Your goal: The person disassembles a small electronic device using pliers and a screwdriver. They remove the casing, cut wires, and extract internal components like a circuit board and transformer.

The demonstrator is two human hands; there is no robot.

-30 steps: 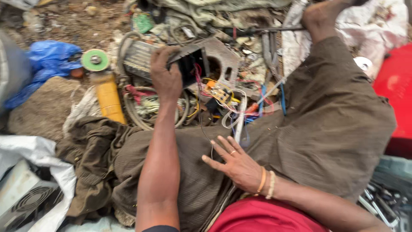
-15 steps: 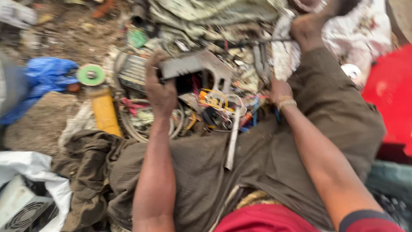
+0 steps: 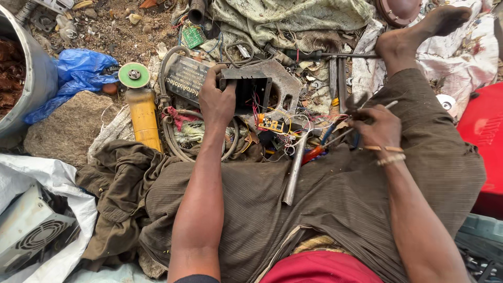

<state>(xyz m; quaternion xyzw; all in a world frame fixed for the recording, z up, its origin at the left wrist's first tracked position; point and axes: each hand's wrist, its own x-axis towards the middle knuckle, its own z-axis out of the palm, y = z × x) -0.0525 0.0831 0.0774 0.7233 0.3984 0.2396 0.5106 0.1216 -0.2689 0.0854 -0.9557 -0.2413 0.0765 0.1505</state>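
Observation:
My left hand grips the edge of a black open metal casing with coloured wires and a small orange circuit board spilling out of it. My right hand is closed around a pair of pliers with red and blue handles, its jaws pointing up near my right leg. A grey metal rod lies across my lap, which is covered in brown striped cloth. My bare right foot is stretched out at the top right.
A yellow angle grinder with a green disc lies left of the casing. A grey metal drum, blue plastic bag and a stone are at left. A fan unit sits lower left, a red container at right.
My right hand came off my lap, reached toward the tools near my leg and now holds the pliers. My left hand stays on the casing.

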